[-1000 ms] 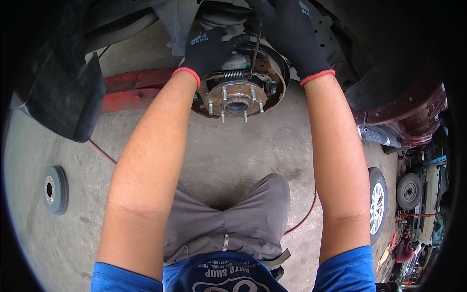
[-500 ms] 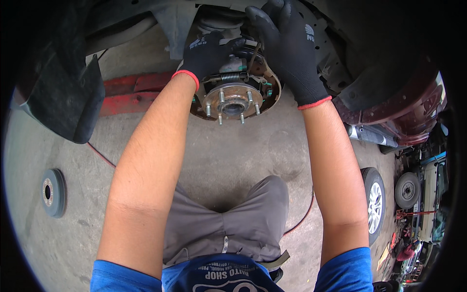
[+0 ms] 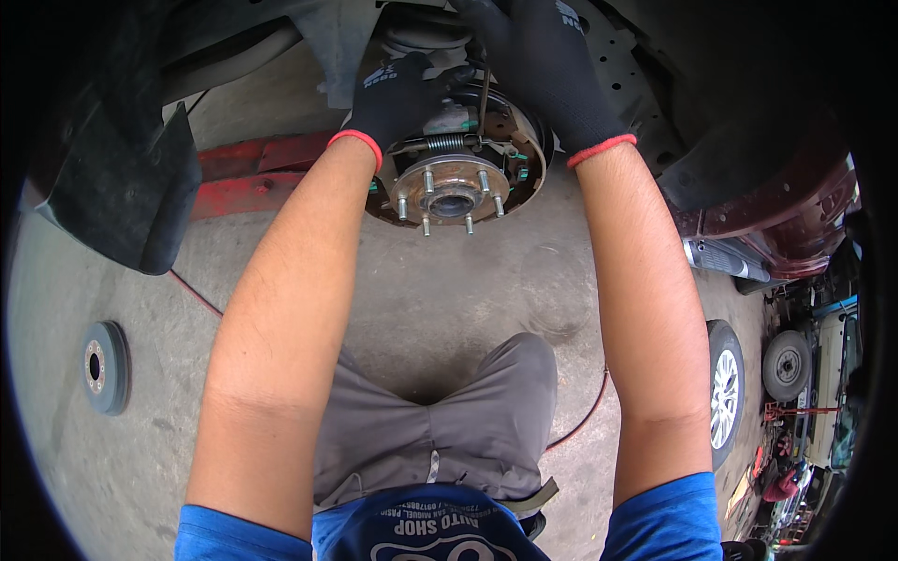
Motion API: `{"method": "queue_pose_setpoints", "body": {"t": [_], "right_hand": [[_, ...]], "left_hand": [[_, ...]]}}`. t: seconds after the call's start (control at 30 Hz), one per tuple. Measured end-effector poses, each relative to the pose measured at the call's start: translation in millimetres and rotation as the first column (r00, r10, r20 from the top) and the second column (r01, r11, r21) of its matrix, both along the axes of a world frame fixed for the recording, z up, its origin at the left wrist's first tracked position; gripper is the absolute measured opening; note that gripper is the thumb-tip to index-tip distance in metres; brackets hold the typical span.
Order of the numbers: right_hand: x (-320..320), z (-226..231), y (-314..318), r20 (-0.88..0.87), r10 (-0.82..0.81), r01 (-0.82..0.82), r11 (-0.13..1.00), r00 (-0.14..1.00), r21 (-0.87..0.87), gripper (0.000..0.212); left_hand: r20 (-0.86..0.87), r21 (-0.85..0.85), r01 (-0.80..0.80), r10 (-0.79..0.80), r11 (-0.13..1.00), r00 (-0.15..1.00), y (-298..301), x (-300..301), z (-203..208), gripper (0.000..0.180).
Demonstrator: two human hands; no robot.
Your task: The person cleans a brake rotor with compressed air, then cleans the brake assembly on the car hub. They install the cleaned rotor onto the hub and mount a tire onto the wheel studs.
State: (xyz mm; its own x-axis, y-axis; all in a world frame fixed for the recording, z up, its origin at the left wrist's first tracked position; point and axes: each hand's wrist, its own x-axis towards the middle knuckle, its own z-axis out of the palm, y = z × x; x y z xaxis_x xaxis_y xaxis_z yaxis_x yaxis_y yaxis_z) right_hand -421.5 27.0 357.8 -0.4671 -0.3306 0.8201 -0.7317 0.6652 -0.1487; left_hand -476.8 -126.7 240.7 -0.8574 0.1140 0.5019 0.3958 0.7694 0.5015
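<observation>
A drum brake assembly with its wheel hub and several studs faces me at the top middle. A coil spring stretches across above the hub, and a thin metal rod rises from near its right end. My left hand, in a black glove with a red cuff, curls over the assembly's upper left part; what its fingers hold is hidden. Higher and to the right is my right hand, gloved the same, above the brake's right rim. Its fingertips reach the dark upper edge and do not show clearly.
Dark fender panels and a hanging black flap surround the brake. A red metal beam lies behind it on the left. A brake drum stands on the concrete floor at left; a wheel at right. A red hose crosses the floor.
My right hand has moved up and slightly left, so its fingertips pass farther out of view. More of the brake's right side shows. My left hand stays nearly in place.
</observation>
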Motion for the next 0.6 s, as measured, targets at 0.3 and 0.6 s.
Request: {"method": "queue_pose_setpoints", "body": {"t": [0.3,0.6], "right_hand": [[3,16,-1,0.076,-0.025,0.026,0.999,0.997,-0.022,0.049],[177,-91,168,0.359,-0.133,0.315,0.798,0.924,-0.513,0.017]], "left_hand": [[0.045,0.038,-0.008,0.006,0.999,0.999,3,8,7,0.067],[-0.032,-0.220,-0.004,-0.003,0.975,0.999,-3,-20,-17,0.052]]}}
